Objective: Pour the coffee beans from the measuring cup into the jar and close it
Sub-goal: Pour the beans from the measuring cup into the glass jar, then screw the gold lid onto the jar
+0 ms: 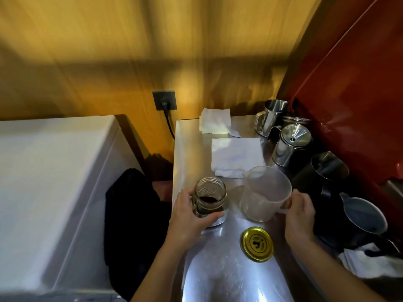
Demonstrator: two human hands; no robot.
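Note:
A clear glass jar (210, 192) stands upright on the steel counter (222, 275), with dark coffee beans in its lower part and no lid on. My left hand (187, 216) wraps around its left side and base. To its right stands a clear plastic measuring cup (263, 192), upright and looking empty. My right hand (299, 216) grips its handle on the right side. The gold metal lid (257, 244) lies flat on the counter in front of the cup, apart from both hands.
White folded cloths (236, 156) lie behind the jar and cup. Steel pitchers (290, 147) and dark pitchers (327, 171) crowd the right side by a red machine (359, 94). A white appliance (54, 182) stands left of the counter's edge. A plugged wall socket (164, 103) is behind.

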